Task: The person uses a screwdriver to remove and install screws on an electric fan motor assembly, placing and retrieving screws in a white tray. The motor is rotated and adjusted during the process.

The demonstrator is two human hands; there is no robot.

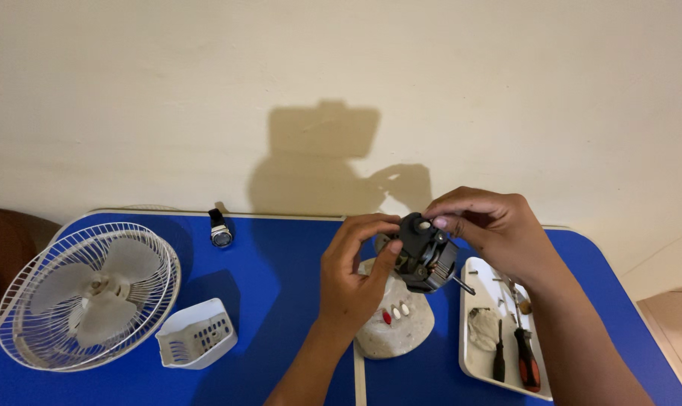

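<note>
Both my hands hold a black fan motor (pixel 425 254) above the blue table (pixel 281 263), near its back edge. My left hand (pixel 353 272) grips the motor's left side with thumb and fingers. My right hand (pixel 490 225) pinches its top from the right, fingertips on a small pale part. A thin metal shaft sticks out of the motor toward the lower right. Just under the motor stands the fan's white base (pixel 393 319), which has red and white buttons.
A white fan grille with blades (pixel 85 295) lies at the left. Beside it rests a white slotted cover (pixel 196 334). A wristwatch (pixel 220 229) lies at the back. A white tray (pixel 480 361) at the right holds screwdrivers, screws and a cloth.
</note>
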